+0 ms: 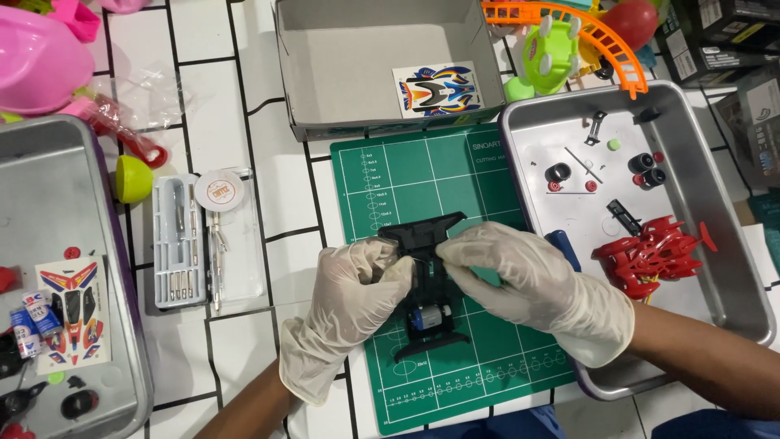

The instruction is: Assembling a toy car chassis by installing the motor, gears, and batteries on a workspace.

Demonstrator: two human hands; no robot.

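Two gloved hands, left hand (349,305) and right hand (532,280), grasp one black toy-car chassis (426,280)

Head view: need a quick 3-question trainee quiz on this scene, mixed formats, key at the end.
1. True or false: both gloved hands, left hand and right hand, are on the black toy car chassis.
2. What does the chassis lie on? A) green cutting mat B) cardboard box C) right metal tray
3. Fill in: the red plastic parts lie in the ____ metal tray.

Key: 1 true; 2 A; 3 right.
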